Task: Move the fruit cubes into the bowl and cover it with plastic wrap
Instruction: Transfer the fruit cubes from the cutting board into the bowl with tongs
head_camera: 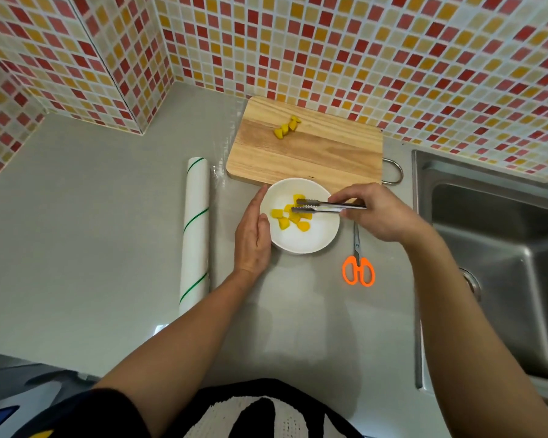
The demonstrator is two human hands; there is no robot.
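Observation:
A white bowl (301,240) sits on the grey counter in front of a wooden cutting board (314,153). Several yellow fruit cubes (283,222) lie inside the bowl. A few more fruit cubes (287,127) remain at the far left of the board. My right hand (380,213) grips metal tongs (317,207), whose tips reach over the cubes in the bowl. My left hand (252,238) rests flat against the bowl's left side with straight fingers. A roll of plastic wrap (195,232), white with green stripes, lies to the left of the bowl.
Orange-handled scissors (358,267) lie right of the bowl. A steel sink (503,248) fills the right side. Mosaic-tiled walls (298,42) close the back and the left corner. A loose sheet of clear wrap (219,172) lies between the roll and the board.

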